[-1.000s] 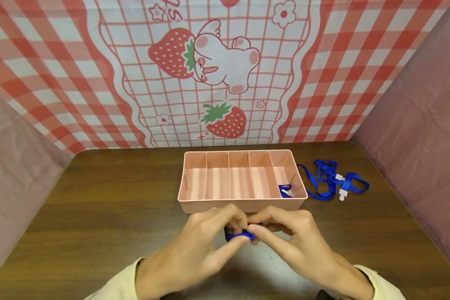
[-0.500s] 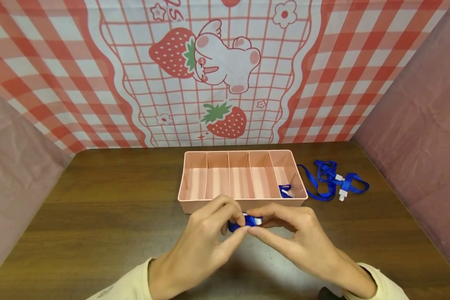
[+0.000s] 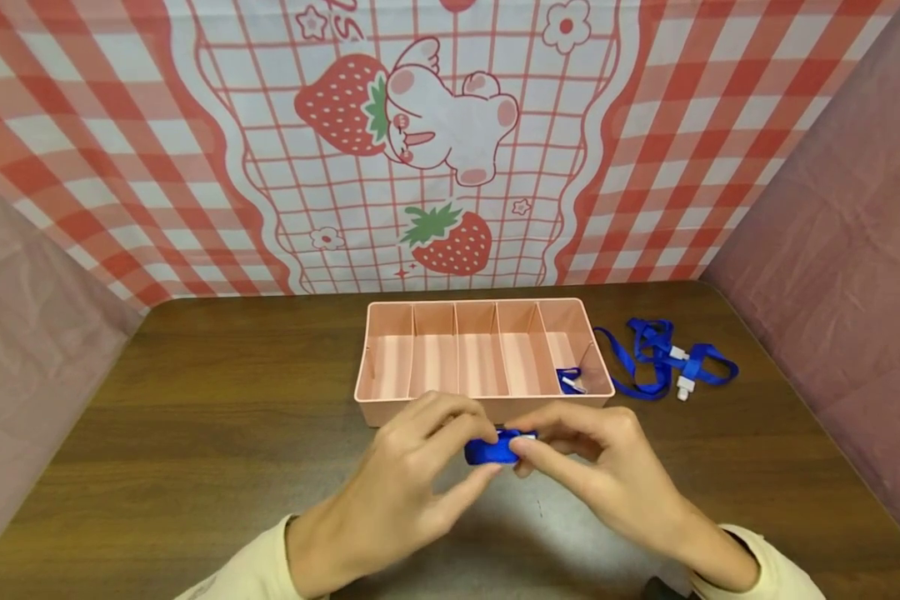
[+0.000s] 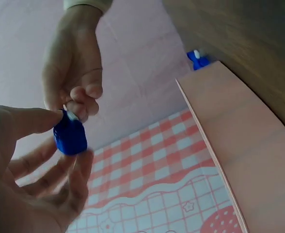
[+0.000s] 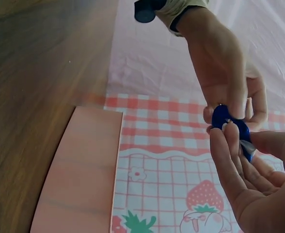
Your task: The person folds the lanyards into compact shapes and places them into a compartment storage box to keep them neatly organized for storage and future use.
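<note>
Left grip point(image 3: 408, 479): a bare hand, cream sleeve point(image 3: 243, 567) at the wrist; thumb and fingertips pinch the left end of a folded blue lanyard point(image 3: 487, 450).

Right grip point(image 3: 611, 479): a bare hand, matching cuff; thumb on the near face, fingers behind, pinching the lanyard's right end.

Folded lanyard: compact bundle of flat strap, a small white fitting showing at its right end; held between both hands above the worktop point(image 3: 195, 400), on the near side of the tray.

Tray: pink, oblong, five compartments in a row point(image 3: 480, 367); stands toward the worktop's far edge, long side roughly parallel to it.

Second blue lanyard point(image 3: 567, 377): folded, with a white fitting; lies in the rightmost compartment, at its near end.

Loose blue lanyard strap point(image 3: 648, 387): tangled, with white buckles point(image 3: 678, 353); lies just right of the tray, toward the worktop's far right corner.

Worktop: dark brown wood grain, rounded far corners.

Backdrop cloth point(image 3: 465, 125): red-and-white check, strawberry and rabbit print; hangs behind the far edge.
</note>
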{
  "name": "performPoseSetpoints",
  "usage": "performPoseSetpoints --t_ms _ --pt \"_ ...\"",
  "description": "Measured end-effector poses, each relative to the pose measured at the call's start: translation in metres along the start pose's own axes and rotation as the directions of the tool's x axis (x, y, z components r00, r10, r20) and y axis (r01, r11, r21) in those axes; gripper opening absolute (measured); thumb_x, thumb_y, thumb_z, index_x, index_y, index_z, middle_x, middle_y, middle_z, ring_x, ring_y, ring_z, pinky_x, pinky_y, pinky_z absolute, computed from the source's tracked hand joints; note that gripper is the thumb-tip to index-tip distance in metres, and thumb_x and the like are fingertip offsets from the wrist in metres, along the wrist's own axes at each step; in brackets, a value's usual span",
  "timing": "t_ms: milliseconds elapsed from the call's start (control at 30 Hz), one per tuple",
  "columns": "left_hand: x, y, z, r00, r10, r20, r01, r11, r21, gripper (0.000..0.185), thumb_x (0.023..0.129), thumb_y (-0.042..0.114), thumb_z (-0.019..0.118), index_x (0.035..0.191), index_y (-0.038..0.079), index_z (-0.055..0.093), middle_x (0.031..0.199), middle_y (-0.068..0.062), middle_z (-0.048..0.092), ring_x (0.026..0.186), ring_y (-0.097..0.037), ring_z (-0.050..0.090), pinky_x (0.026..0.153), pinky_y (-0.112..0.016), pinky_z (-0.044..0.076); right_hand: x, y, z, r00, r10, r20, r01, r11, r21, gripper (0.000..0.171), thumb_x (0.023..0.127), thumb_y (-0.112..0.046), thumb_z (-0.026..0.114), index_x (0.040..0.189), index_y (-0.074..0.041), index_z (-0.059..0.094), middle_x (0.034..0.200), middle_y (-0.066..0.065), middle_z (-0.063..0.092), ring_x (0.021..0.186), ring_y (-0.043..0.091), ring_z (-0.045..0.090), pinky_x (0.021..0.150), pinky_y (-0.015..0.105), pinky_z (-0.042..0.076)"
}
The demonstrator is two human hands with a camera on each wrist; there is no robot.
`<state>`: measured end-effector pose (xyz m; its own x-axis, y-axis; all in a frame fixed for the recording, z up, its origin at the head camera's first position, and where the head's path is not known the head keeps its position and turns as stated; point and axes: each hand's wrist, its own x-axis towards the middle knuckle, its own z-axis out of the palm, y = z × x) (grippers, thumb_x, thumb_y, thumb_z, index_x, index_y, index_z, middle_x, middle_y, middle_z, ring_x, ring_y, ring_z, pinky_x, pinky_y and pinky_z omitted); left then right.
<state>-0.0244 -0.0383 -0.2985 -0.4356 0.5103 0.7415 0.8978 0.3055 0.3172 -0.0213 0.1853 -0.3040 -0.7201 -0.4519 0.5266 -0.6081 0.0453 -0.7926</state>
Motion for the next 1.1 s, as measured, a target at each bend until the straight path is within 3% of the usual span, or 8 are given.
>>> performPoseSetpoints --t_ms 133,267,367,433,600,733,933,1100 --pt "-0.002 -0.002 0.002 0.997 0.066 0.031 -0.069 0.992 0.105 0.010 0.089 0.008 0.073 0.097 0.008 0.066 0.100 0.000 0.063 0.091 -0.011 0.060 0.083 -0.019 0.050 0.000 -0.002 0.001 0.996 0.091 -0.001 -0.091 0.996 0.002 0.025 0.088 0.013 0.066 0.105 -0.005 0.070 0.092 0.005 0.072 0.074 0.017 0.070 0.066 0.033 0.059" --pt "-0.003 -0.002 0.004 0.995 0.093 0.032 -0.097 0.981 0.170 0.008 0.090 0.009 0.071 0.097 0.009 0.067 0.098 0.000 0.063 0.089 -0.012 0.060 0.080 -0.022 0.051 0.000 -0.002 0.003 0.993 0.120 0.003 -0.120 0.992 -0.032 0.024 0.087 0.009 0.070 0.104 -0.008 0.070 0.091 0.003 0.071 0.073 0.016 0.070 0.067 0.032 0.059" --pt "-0.002 -0.001 0.003 0.999 0.020 0.050 -0.023 0.998 0.063 0.013 0.092 0.013 0.071 0.102 0.008 0.065 0.099 0.001 0.062 0.090 -0.009 0.059 0.081 -0.019 0.050 -0.001 -0.004 0.002 0.993 0.114 0.017 -0.114 0.993 -0.018 0.025 0.087 0.011 0.069 0.104 -0.007 0.070 0.091 0.003 0.071 0.074 0.017 0.070 0.066 0.032 0.059" --pt "-0.002 -0.001 0.000 0.994 -0.062 0.090 0.068 0.996 -0.064 0.015 0.095 0.015 0.069 0.107 0.008 0.064 0.097 0.004 0.064 0.087 -0.004 0.059 0.077 -0.014 0.049 -0.001 -0.005 0.000 0.994 0.110 0.025 -0.110 0.994 0.002 0.026 0.087 0.013 0.067 0.105 -0.007 0.070 0.090 0.003 0.071 0.075 0.018 0.070 0.066 0.032 0.059" --pt "-0.004 -0.002 -0.004 0.945 -0.236 0.227 0.299 0.903 -0.309 0.010 0.098 0.015 0.064 0.104 0.008 0.069 0.084 0.008 0.069 0.070 0.006 0.057 0.063 -0.012 0.049 -0.004 -0.008 -0.004 0.995 0.089 0.054 -0.090 0.996 0.020 0.028 0.087 0.015 0.066 0.105 -0.006 0.071 0.088 0.004 0.071 0.076 0.018 0.070 0.067 0.032 0.059" --pt "-0.007 -0.002 -0.005 0.929 -0.272 0.249 0.351 0.861 -0.367 0.003 0.091 0.010 0.072 0.094 0.009 0.072 0.076 0.008 0.068 0.066 0.006 0.056 0.061 -0.015 0.051 -0.008 -0.006 -0.006 0.995 -0.005 0.098 0.009 0.999 -0.037 0.031 0.083 0.014 0.071 0.103 -0.009 0.071 0.088 0.001 0.073 0.077 0.014 0.071 0.069 0.029 0.059" --pt "-0.012 -0.001 -0.003 0.951 -0.207 0.232 0.279 0.897 -0.343 0.005 0.093 0.012 0.072 0.088 0.012 0.071 0.069 0.010 0.063 0.062 0.009 0.047 0.053 -0.009 0.043 -0.011 0.000 -0.009 0.978 -0.116 0.175 0.130 0.989 -0.073 0.032 0.080 0.012 0.075 0.103 -0.010 0.073 0.091 0.002 0.075 0.080 0.010 0.071 0.068 0.024 0.057" --pt "-0.017 -0.006 -0.002 0.949 -0.216 0.230 0.271 0.930 -0.248 0.005 0.096 0.013 0.067 0.098 0.012 0.071 0.076 0.011 0.063 0.066 0.008 0.050 0.056 -0.009 0.045 -0.007 0.010 -0.013 0.966 -0.204 0.159 0.232 0.955 -0.185 0.020 0.084 0.003 0.076 0.099 -0.009 0.074 0.088 0.001 0.075 0.079 0.008 0.071 0.070 0.021 0.057"
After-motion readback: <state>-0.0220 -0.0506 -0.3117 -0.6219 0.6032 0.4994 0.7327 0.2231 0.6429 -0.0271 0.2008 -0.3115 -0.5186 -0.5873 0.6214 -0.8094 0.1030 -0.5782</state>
